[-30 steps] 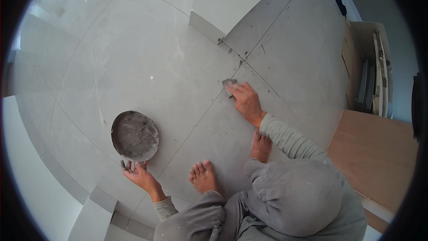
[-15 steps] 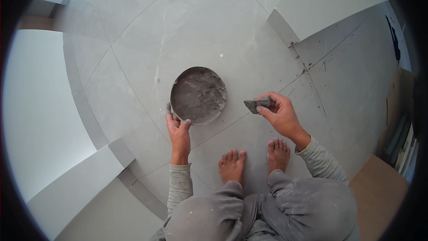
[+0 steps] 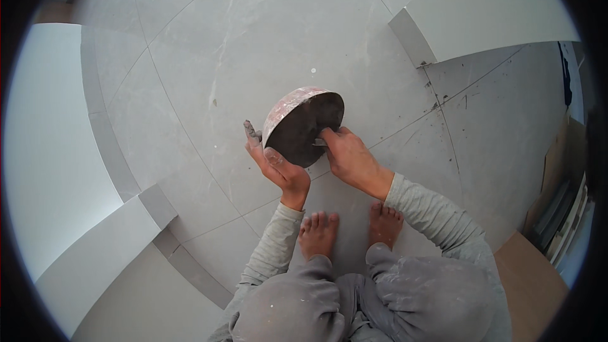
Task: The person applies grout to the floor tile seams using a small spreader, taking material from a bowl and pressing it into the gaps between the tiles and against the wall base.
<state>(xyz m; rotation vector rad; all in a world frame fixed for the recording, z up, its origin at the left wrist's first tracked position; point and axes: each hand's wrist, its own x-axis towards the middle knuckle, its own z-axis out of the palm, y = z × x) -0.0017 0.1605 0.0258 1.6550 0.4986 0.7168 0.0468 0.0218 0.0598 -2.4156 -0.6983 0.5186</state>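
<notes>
A round bowl [image 3: 297, 130] with a dark grey, paste-like coating inside is tipped up on its side above the tiled floor. Its outer wall is reddish and smeared whitish. My left hand [image 3: 282, 170] grips the near left rim, thumb toward the bowl's mouth and fingers behind the wall; one fingertip is caked with grey. At the bowl's mouth, my right hand [image 3: 356, 158] reaches inside, closed around a small grey flat piece [image 3: 319, 142]. Only an edge of that piece shows; my fingers and the shaded inside hide the rest.
My bare feet [image 3: 318, 234] are on the tiles just below the bowl. White wall blocks stand at the left [image 3: 57, 139] and at the upper right [image 3: 487, 12]. Dark crumbs lie along the tile joints at right. Brown board [image 3: 529, 285] and stacked strips [image 3: 563, 215] are at the far right.
The bowl has gone from facing up to tipped on its side, moving slightly right with my left hand. My right hand has moved left, bringing the grey piece into the bowl.
</notes>
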